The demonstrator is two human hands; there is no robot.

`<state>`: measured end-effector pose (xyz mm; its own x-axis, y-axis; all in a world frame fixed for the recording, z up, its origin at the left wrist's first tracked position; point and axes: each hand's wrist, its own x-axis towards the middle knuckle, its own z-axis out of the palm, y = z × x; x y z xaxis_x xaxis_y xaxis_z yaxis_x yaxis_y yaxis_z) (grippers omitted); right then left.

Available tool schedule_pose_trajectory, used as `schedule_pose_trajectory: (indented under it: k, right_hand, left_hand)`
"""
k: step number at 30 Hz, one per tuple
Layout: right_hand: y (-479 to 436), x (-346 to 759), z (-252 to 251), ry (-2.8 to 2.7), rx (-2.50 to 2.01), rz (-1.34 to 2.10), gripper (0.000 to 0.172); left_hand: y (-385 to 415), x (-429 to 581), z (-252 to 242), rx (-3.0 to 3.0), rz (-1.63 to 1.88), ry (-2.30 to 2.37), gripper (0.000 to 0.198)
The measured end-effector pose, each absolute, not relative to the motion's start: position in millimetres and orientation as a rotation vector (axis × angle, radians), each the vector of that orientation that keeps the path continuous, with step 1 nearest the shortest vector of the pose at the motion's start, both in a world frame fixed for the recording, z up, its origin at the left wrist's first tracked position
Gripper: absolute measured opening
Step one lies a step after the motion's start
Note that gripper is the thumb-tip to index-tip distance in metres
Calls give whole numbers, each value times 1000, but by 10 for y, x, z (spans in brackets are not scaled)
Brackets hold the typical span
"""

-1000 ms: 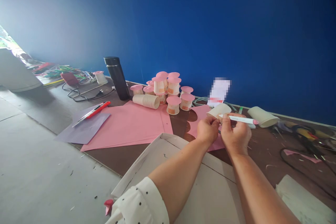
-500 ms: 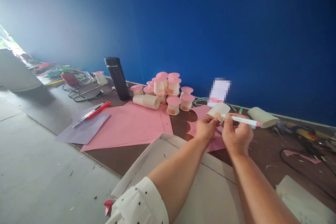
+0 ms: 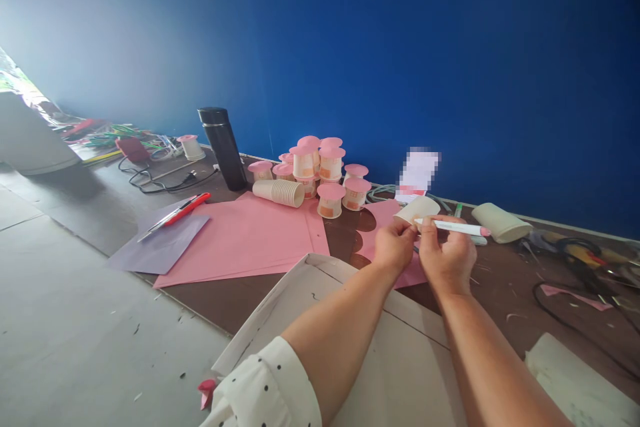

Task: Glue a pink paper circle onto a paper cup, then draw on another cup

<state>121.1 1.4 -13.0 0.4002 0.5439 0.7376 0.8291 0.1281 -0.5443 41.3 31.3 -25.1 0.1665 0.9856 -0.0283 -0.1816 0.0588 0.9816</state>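
Observation:
My left hand [image 3: 395,247] grips a cream paper cup [image 3: 417,208] held on its side, mouth toward me. My right hand [image 3: 447,255] holds a white marker with a pink end [image 3: 457,227], its tip against the cup's side. Both hands hover over a pink paper sheet with scalloped cut-outs [image 3: 387,220]. Behind and to the left stands a pile of paper cups with pink round tops [image 3: 320,170], with a lying stack of plain cups [image 3: 279,191] beside it.
A large pink sheet [image 3: 250,237] and a purple sheet [image 3: 157,247] with a red utility knife [image 3: 183,210] lie at left. A black flask [image 3: 224,147] stands behind. A cardboard box lid [image 3: 400,360] lies under my arms. Cables and tools [image 3: 585,260] clutter the right, beside another lying cup [image 3: 500,222].
The marker tip pulled slightly off the cup half a second ago, showing a coloured patch, and is now back against the cup. The hands stay in the same place.

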Motion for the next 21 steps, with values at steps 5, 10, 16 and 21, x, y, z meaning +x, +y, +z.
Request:
schedule_pose_trajectory:
  k: [5,10,16,21]
  right_hand:
    - [6,1213,-127,-1192,-1537,-358,26]
    - [3,1186,-135,-1266,-1526,-307,27]
    - [10,1192,-130,-1235,-1541,-343,27]
    - [12,1192,-136,-1282,-1544,-306,26]
  left_hand:
    - [300,398,-190,881,1110,898,16]
    - [273,380,-140,846,1111,864,18]
    - [274,392,-160,882,1113,861,16]
    - [274,395,-168,897,1144,861,18]
